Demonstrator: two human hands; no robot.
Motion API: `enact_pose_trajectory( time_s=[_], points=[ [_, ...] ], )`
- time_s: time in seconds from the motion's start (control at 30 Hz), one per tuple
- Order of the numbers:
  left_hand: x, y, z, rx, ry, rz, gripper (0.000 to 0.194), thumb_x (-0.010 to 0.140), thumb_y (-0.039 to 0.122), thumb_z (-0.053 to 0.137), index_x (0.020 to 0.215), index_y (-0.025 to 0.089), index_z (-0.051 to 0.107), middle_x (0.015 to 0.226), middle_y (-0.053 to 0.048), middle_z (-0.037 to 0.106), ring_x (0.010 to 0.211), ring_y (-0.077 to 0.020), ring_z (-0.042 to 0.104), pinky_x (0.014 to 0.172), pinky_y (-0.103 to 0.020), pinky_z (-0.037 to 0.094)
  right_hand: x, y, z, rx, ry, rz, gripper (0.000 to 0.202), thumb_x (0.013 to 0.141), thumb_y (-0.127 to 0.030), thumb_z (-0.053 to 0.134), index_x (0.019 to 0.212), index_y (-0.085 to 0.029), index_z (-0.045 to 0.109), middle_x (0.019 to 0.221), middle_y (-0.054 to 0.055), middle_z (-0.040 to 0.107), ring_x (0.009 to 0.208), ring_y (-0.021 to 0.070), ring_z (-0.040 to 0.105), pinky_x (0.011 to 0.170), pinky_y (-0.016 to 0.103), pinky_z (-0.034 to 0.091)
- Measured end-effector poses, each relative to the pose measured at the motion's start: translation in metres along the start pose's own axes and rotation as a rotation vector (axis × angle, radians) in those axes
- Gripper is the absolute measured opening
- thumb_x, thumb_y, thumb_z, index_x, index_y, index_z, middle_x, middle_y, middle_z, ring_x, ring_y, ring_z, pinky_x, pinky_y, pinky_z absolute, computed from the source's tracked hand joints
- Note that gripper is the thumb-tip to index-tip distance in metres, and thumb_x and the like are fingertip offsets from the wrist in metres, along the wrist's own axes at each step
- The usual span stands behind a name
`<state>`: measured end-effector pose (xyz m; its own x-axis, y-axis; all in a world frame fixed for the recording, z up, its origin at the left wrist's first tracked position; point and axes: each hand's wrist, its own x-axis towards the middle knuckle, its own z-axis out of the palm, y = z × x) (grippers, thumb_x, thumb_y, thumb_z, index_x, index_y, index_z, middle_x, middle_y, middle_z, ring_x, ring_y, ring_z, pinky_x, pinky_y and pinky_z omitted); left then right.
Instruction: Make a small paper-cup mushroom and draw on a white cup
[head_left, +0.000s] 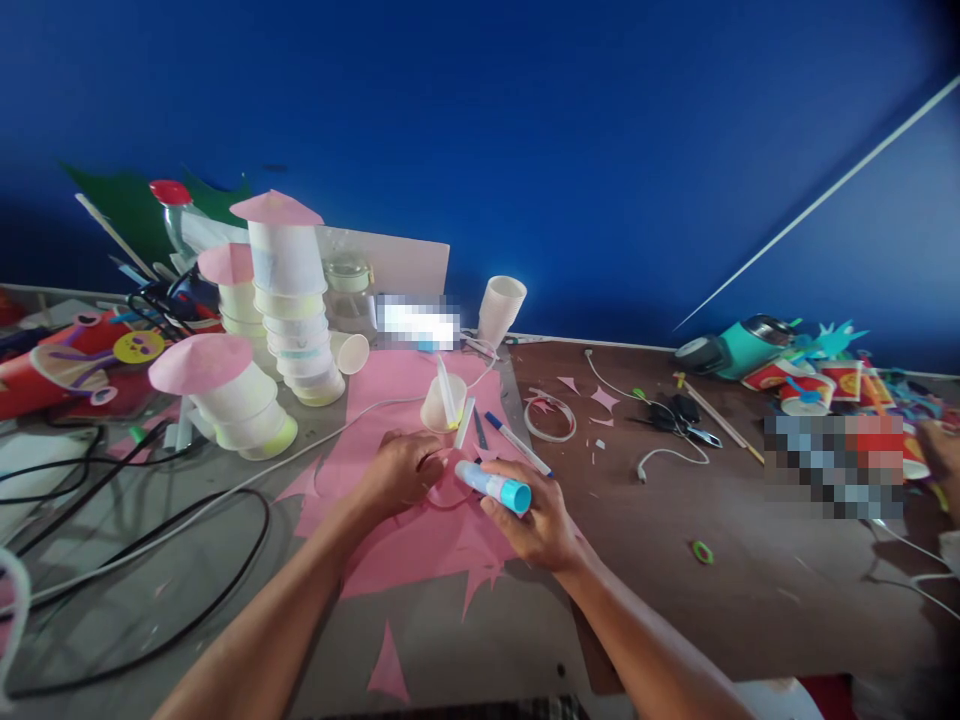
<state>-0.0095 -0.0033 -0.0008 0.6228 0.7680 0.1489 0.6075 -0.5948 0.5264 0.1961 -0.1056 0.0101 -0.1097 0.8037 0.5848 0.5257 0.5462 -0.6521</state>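
My right hand (536, 525) grips a glue stick (484, 483) with a light-blue end, its other end against a small round piece of pink paper (448, 490). Fingers bent, my left hand (401, 470) pinches that paper circle at its left edge. Beneath both hands lies a larger pink paper sheet (382, 555) with cut edges. Just beyond them stands a paper cup (433, 412) with white strips in it. A blue-and-white marker (517, 443) lies to the right of the cup.
Stacked paper cups (296, 335) with pink cone tops stand at left, near cables (262, 540). An upright cup (501, 310) is by the wall. Keys (675, 410), a teal bottle (750, 342) and red cups (840, 380) are at right. Another person's hand (941, 460) shows at the right edge.
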Motion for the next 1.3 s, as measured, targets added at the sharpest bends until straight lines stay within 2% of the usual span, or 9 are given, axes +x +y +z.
enact_pose_trajectory(
  time_s=[0.2, 0.4, 0.53, 0.63, 0.7, 0.93, 1.03, 1.1, 1.3],
  points=[
    [0.002, -0.003, 0.002, -0.014, 0.007, -0.003, 0.031, 0.088, 0.025, 0.046, 0.058, 0.022, 0.037, 0.057, 0.003, 0.047, 0.056, -0.0132, 0.038, 0.062, -0.029, 0.030, -0.004, 0.003, 0.007, 0.001, -0.036, -0.014, 0.028, 0.093, -0.026, 0.063, 0.120, -0.023, 0.065, 0.099, 0.009, 0.080, 0.080, 0.0231, 0.076, 0.071, 0.034, 0.061],
    [0.003, -0.001, 0.003, -0.070, 0.042, -0.007, 0.030, 0.090, 0.020, 0.047, 0.062, 0.019, 0.056, 0.065, 0.000, 0.063, 0.062, -0.0146, 0.054, 0.065, -0.027, 0.037, -0.004, 0.003, 0.010, -0.022, -0.036, -0.033, 0.027, 0.093, -0.027, 0.063, 0.119, -0.023, 0.063, 0.097, 0.009, 0.080, 0.075, 0.0224, 0.074, 0.067, 0.033, 0.059],
    [0.002, -0.002, 0.006, -0.119, 0.062, -0.024, 0.029, 0.091, 0.017, 0.045, 0.090, 0.020, 0.074, 0.090, -0.005, 0.080, 0.082, -0.0194, 0.069, 0.078, -0.029, 0.047, -0.004, 0.003, 0.011, -0.056, -0.046, -0.039, 0.026, 0.092, -0.030, 0.064, 0.117, -0.022, 0.065, 0.091, 0.008, 0.079, 0.069, 0.0212, 0.071, 0.064, 0.032, 0.058],
    [0.001, -0.006, 0.009, -0.151, 0.084, -0.061, 0.039, 0.088, 0.015, 0.046, 0.112, 0.022, 0.076, 0.111, -0.005, 0.081, 0.096, -0.0215, 0.073, 0.088, -0.032, 0.051, -0.005, 0.003, 0.013, -0.059, -0.078, -0.010, 0.027, 0.091, -0.030, 0.065, 0.118, -0.023, 0.066, 0.088, 0.006, 0.078, 0.067, 0.0201, 0.069, 0.065, 0.032, 0.057],
    [0.001, -0.007, 0.010, -0.166, 0.080, -0.065, 0.042, 0.086, 0.014, 0.046, 0.115, 0.023, 0.075, 0.115, -0.005, 0.081, 0.099, -0.0216, 0.073, 0.091, -0.033, 0.052, -0.006, 0.003, 0.014, -0.049, -0.100, 0.014, 0.029, 0.090, -0.030, 0.066, 0.119, -0.023, 0.066, 0.088, 0.006, 0.078, 0.067, 0.0201, 0.068, 0.066, 0.033, 0.058],
    [0.002, -0.005, 0.002, -0.165, 0.048, -0.015, 0.029, 0.081, 0.014, 0.050, 0.093, 0.022, 0.076, 0.095, -0.004, 0.078, 0.088, -0.0203, 0.069, 0.082, -0.030, 0.051, -0.007, 0.007, 0.015, -0.039, -0.135, 0.051, 0.029, 0.090, -0.030, 0.067, 0.118, -0.023, 0.068, 0.084, 0.007, 0.077, 0.068, 0.0221, 0.070, 0.066, 0.035, 0.059],
    [0.002, -0.004, 0.002, -0.119, 0.029, -0.024, 0.018, 0.084, 0.020, 0.052, 0.078, 0.020, 0.069, 0.082, -0.002, 0.073, 0.076, -0.0176, 0.064, 0.075, -0.029, 0.046, -0.006, 0.006, 0.013, -0.044, -0.130, 0.034, 0.028, 0.090, -0.030, 0.066, 0.117, -0.021, 0.069, 0.086, 0.008, 0.078, 0.070, 0.0222, 0.070, 0.066, 0.034, 0.059],
    [0.002, -0.004, 0.003, -0.068, 0.017, -0.037, 0.021, 0.086, 0.021, 0.051, 0.066, 0.020, 0.060, 0.069, 0.000, 0.065, 0.065, -0.0159, 0.056, 0.072, -0.030, 0.042, -0.006, 0.005, 0.013, -0.049, -0.122, 0.032, 0.028, 0.091, -0.031, 0.066, 0.117, -0.021, 0.068, 0.090, 0.009, 0.079, 0.072, 0.0224, 0.071, 0.067, 0.034, 0.059],
    [0.001, -0.002, 0.009, 0.010, 0.025, -0.046, 0.023, 0.088, 0.024, 0.050, 0.065, 0.021, 0.049, 0.068, -0.001, 0.062, 0.065, -0.0173, 0.051, 0.082, -0.035, 0.040, -0.007, 0.004, 0.015, -0.059, -0.121, 0.013, 0.028, 0.092, -0.031, 0.064, 0.120, -0.022, 0.066, 0.092, 0.008, 0.080, 0.072, 0.0218, 0.073, 0.068, 0.034, 0.060]
  ],
)
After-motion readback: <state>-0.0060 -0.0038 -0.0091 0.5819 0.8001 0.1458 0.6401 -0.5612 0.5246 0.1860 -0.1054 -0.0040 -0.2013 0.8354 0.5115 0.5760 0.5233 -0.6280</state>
